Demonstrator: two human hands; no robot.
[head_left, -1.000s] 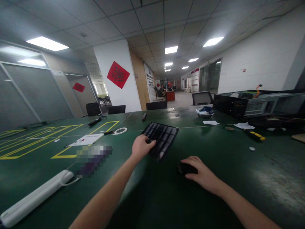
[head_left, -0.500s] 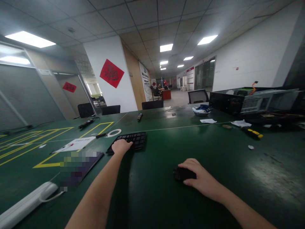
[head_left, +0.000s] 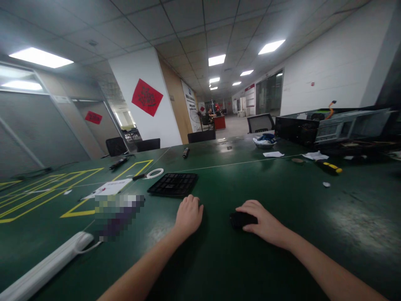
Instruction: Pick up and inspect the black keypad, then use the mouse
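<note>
Right fingers [head_left: 249,204] partly hide a small black object [head_left: 239,220].

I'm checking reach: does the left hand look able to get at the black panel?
Likely yes: the left hand is close to the near edge of the black panel, with no object showing in it and nothing visible between them.

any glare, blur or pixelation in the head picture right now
Head view: ceiling lights are blown white; the green tabletop has pale patches, perhaps glare; mosaic squares cover a patch left of the left hand; the black object in the right hand is too dark for detail.
</note>
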